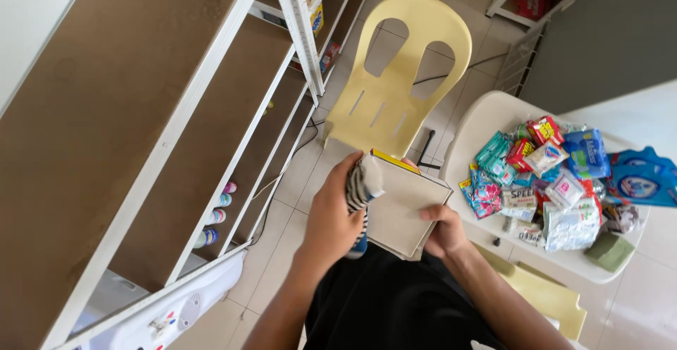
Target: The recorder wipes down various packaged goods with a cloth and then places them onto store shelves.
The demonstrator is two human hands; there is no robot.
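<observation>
Striped cloth [362, 186], grey and white, is bunched in the left hand [331, 219], whose fingers are curled tight around it and press it against the top face of a flat beige box [405, 205] held over the lap. The right hand [443, 231] pinches the box's near right edge. Close by on the right, a round cream table [486, 113] carries a heap of coloured packets [546, 180], and a yellow plastic chair [402, 75] stands ahead.

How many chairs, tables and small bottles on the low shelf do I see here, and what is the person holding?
Yellow plastic chairs: 2, one in front, one partly hidden beside the table
White table piled with packets: 1
Small bottles on the low shelf: 4
Held things: 2, a striped cloth in the left hand, a flat box in the right hand
Total: 9
</observation>
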